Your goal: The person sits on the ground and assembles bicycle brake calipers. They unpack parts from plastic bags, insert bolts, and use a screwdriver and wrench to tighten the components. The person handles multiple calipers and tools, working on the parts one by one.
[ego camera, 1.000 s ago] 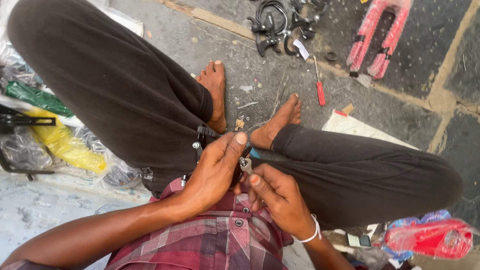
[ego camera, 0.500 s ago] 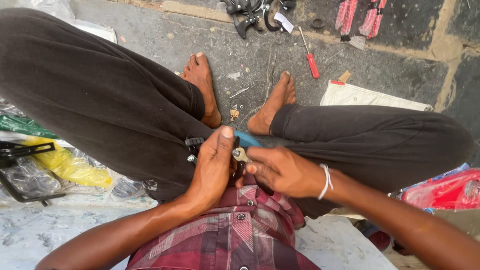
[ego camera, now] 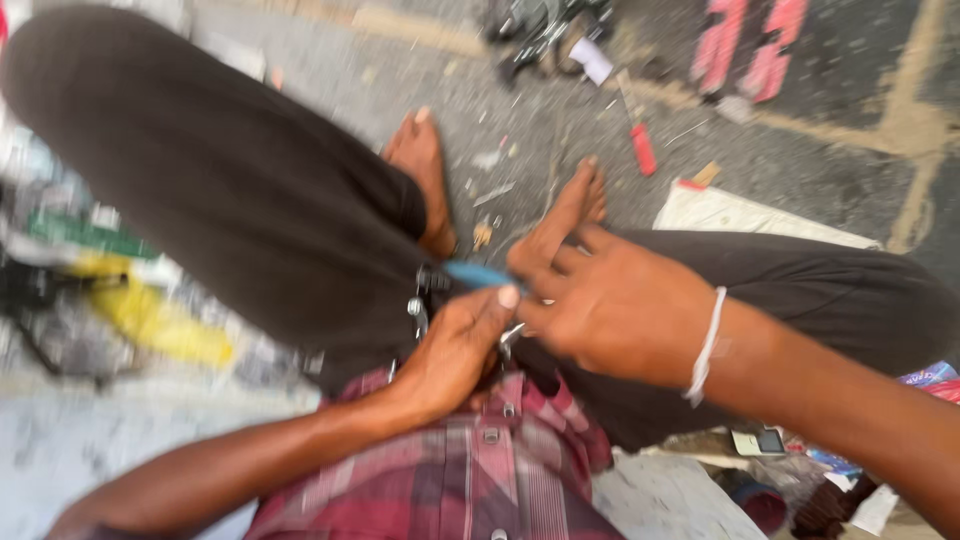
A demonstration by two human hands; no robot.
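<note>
Left hand [ego camera: 455, 345] pinched on small metal part [ego camera: 512, 338], right hand [ego camera: 610, 305] closed on blue-handled tool [ego camera: 478, 274] just above. Probably light, rigid, slippery; best gripped at the handle.

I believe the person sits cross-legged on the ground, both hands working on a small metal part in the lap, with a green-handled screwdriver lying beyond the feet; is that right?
Not quite: the screwdriver beyond the feet has a red handle, not green, as the head view shows. The rest stands: the person sits cross-legged, with the left hand and right hand together on a small metal part in the lap.
</note>
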